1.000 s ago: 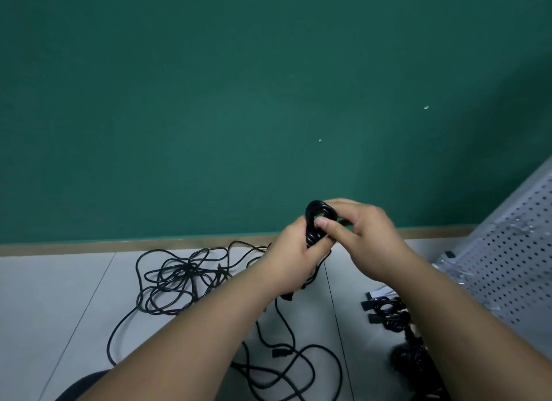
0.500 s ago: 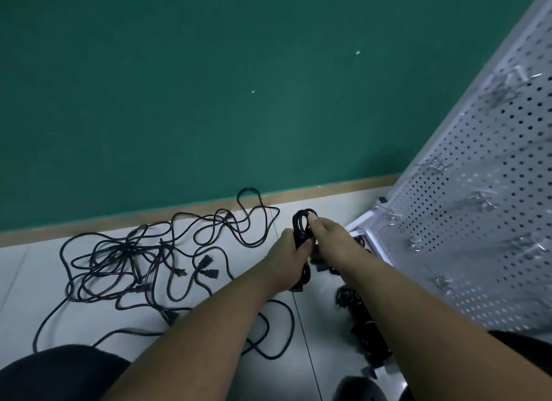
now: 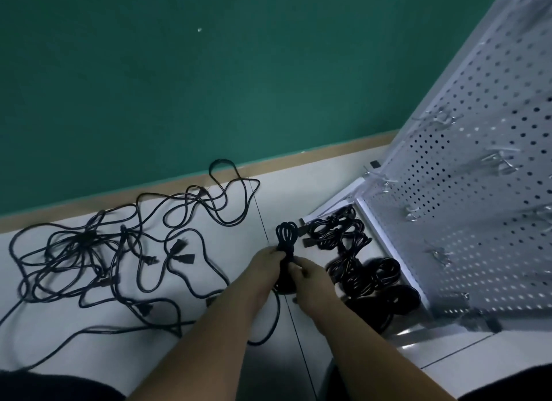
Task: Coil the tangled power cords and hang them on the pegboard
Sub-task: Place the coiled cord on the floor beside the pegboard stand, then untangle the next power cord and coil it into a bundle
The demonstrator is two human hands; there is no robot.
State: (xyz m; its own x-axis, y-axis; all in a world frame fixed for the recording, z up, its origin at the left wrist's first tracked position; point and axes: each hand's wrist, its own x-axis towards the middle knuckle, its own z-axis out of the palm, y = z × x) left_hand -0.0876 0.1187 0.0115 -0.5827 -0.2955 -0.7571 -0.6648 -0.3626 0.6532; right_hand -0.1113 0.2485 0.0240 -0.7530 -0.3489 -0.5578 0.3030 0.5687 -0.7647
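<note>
**Coiled cord held over the tile seam, between the tangle and the pegboard**

We hold the coiled cord (image 3: pixel 286 236) above the floor (image 3: pixel 298 185). Our left hand (image 3: pixel 264 264) grips it round the middle, fingers wrapped about the bound waist. Our right hand (image 3: pixel 310 276) is just beside it, fingers curled and pinching the same bundle a little lower. The looped head of the coil stands upright above both hands. A loose strand (image 3: pixel 276 320) hangs from the bundle and curves down to the floor between our forearms.

To the left, the tangled cords (image 3: pixel 89 251) sprawl across the pale tiles. Their far loops reach the wooden baseboard (image 3: pixel 119 196) under the green wall (image 3: pixel 179 86), and their near strands run off the left edge of view. A dark tile seam (image 3: pixel 263 221) runs from the wall toward us, passing under the hands. Bare floor lies along it, between the tangle and the finished bundles (image 3: pixel 358 269).

Those bundles lie heaped to the right, close against the white base rail (image 3: pixel 388 236) of the pegboard (image 3: pixel 478 191). The board rises steeply at the right, its near edge slanting up and away. Metal hooks (image 3: pixel 442 118) jut from its face, well apart from the coil we hold. Our dark-clothed knees (image 3: pixel 44 385) close the bottom of the view.

Any marking on the plugs is too small and blurred for us to read.
</note>
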